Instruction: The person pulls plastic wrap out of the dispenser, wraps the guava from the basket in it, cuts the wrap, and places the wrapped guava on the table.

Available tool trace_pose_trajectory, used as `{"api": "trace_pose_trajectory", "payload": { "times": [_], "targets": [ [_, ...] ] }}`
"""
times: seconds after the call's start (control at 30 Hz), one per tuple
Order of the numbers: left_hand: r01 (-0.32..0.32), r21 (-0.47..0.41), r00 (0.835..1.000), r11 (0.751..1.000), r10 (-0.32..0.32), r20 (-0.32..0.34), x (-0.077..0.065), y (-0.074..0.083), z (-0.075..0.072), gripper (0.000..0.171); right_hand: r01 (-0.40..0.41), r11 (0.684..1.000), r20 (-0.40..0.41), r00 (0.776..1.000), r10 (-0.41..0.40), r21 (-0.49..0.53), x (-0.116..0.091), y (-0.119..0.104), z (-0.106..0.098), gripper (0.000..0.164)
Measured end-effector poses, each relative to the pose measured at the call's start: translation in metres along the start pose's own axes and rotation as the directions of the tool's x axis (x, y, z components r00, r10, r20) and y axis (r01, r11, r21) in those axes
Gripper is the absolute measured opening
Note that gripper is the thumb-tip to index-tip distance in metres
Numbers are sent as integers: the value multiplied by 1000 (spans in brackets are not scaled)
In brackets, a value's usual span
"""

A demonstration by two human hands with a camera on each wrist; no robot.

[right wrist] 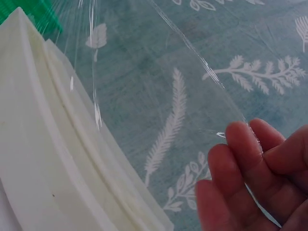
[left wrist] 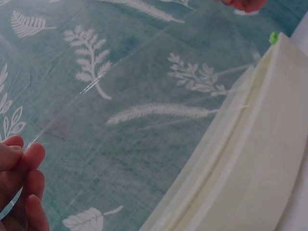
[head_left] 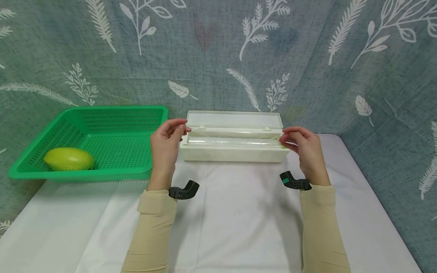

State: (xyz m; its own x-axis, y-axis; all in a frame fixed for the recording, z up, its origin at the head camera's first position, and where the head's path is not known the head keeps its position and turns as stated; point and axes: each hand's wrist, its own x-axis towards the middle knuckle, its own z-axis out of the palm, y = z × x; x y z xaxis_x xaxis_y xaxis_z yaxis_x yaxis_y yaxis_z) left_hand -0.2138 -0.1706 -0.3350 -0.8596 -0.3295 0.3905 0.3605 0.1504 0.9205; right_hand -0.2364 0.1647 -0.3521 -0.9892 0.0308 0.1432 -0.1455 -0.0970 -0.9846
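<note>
Clear film (left wrist: 89, 89): nearly invisible in the head view, seemingly stretched between both hands above the box at the frame's centre; its full outline cannot be made out.
Left hand (head_left: 167, 142): left of centre in the head view, thumb and fingertips pinched together on the film's edge; cut off at lower left in the left wrist view.
Right hand (head_left: 302, 142): right of centre, thumb against forefinger, pinching the film too; cropped at lower right in the right wrist view.
Film's edge: both wrist views show a shiny, creased line running to the fingers, lost from above.
Green piece (left wrist: 274, 38): distinct on the box's end at upper right of the left wrist view, a speck in the head view.
White box (head_left: 235, 154): long, smooth, lid (head_left: 235, 119) raised behind, glossy roll (head_left: 235, 141) inside.
Green basket (head_left: 102, 175): perforated, at left; holds an oval, glossy yellow fruit (head_left: 69, 159).
Backdrop (head_left: 211, 45): blue-grey weave, white leaf print.
</note>
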Motion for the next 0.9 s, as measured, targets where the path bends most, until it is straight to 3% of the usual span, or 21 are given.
{"api": "trace_pose_trajectory", "payload": {
  "times": [0.47,0.73,0.9],
  "targets": [
    [6,-29,1000,1000,-6,-10,0,3,-1,14,80,997,-48,996,-80,8,-6,-16,3,21],
    [7,-29,1000,1000,-7,-12,-9,28,1,16,101,995,-66,993,-101,1,-11,-21,4,21],
    [-4,-33,1000,999,4,-9,-10,34,0,16,123,992,-59,991,-123,-9,-13,-24,5,22]
  ]
}}
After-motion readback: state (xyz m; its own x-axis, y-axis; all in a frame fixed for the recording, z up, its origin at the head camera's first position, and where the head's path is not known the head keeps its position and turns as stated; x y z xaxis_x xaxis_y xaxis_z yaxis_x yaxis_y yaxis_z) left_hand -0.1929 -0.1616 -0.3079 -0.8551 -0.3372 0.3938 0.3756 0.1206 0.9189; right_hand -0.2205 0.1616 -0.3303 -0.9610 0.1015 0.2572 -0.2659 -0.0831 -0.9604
